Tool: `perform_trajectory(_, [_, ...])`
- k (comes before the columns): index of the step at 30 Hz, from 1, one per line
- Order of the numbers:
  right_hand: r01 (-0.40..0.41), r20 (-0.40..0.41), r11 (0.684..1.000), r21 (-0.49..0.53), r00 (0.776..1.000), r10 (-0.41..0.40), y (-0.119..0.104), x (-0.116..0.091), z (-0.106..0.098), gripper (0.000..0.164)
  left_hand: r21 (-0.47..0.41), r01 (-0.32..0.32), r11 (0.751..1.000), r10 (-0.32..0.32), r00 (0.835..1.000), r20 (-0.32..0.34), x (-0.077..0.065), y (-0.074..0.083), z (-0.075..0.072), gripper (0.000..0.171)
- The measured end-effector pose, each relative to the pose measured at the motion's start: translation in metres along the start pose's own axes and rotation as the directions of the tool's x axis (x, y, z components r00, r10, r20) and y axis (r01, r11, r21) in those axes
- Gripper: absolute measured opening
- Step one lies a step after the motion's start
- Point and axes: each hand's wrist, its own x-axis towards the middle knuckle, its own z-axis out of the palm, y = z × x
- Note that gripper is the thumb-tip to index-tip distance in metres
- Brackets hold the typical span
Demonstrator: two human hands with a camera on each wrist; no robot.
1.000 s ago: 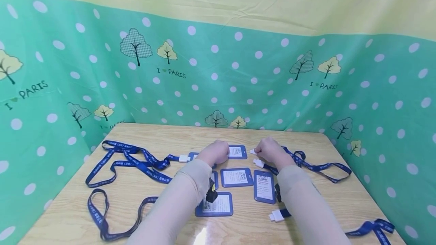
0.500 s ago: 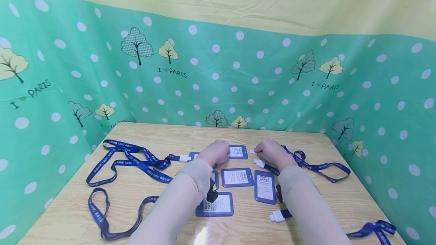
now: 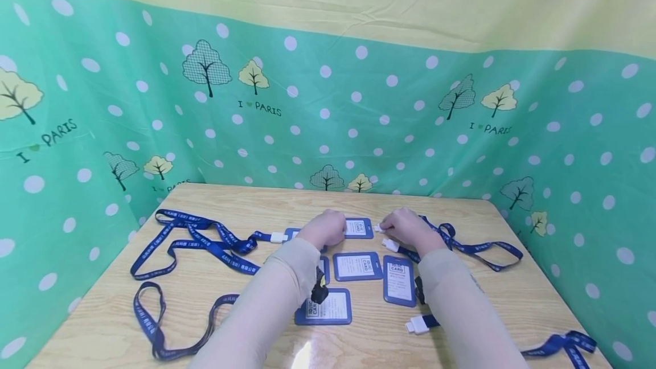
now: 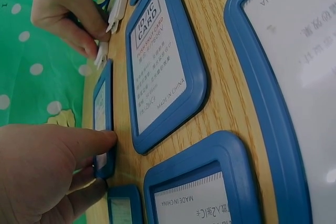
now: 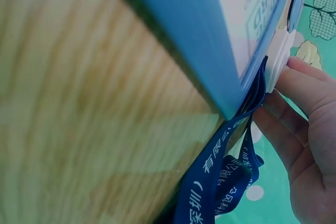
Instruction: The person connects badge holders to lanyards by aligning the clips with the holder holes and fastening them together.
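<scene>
My left hand (image 3: 327, 229) pinches one end of a blue-framed ID card holder (image 3: 360, 228) at the back of the table. In the left wrist view, its thumb lies over the near face of that holder (image 4: 100, 103). Between its fingertips my right hand (image 3: 408, 228) pinches the white clip (image 3: 378, 228) of a blue lanyard (image 3: 476, 252). That clip is close by the holder's slotted end; whether they touch I cannot tell. A second white clip (image 3: 389, 245) lies just below the right hand. The right fingertips are partly hidden behind white plastic in the right wrist view.
Several more card holders lie nearer, among them a flat one (image 3: 357, 266), an upright-turned one (image 3: 399, 281) and a front one (image 3: 328, 307). Lanyards (image 3: 215, 246) spread at left; another clip (image 3: 418, 324) rests under the right forearm. A patterned curtain (image 3: 287, 147) surrounds the wooden table (image 3: 256, 201).
The right hand has shifted slightly left, bringing the white clip closer to the holder's slotted end. Its lanyard has slid a little left as well. The left hand stays in place.
</scene>
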Motion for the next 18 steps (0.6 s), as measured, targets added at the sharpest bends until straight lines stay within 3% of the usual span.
perform_trajectory(7, [0.000, -0.005, 0.999, 0.036, 1.000, 0.000, 0.0005, 0.0005, 0.0009, 0.021, 0.000, -0.001, 1.000, 0.001, 1.000, 0.003, 0.0000, 0.0007, -0.0012, 0.026])
perform_trajectory(12, [0.026, -0.001, 1.000, 0.004, 1.000, -0.026, 0.0004, 0.0033, 0.0025, 0.020, -0.007, -0.004, 1.000, 0.004, 1.000, 0.002, -0.0013, 0.0003, -0.0012, 0.024])
perform_trajectory(18, [-0.001, 0.007, 1.000, 0.009, 1.000, 0.001, -0.0041, 0.0048, 0.0038, 0.019, -0.013, -0.012, 1.000, 0.012, 1.000, 0.012, -0.0034, -0.0007, -0.0016, 0.026])
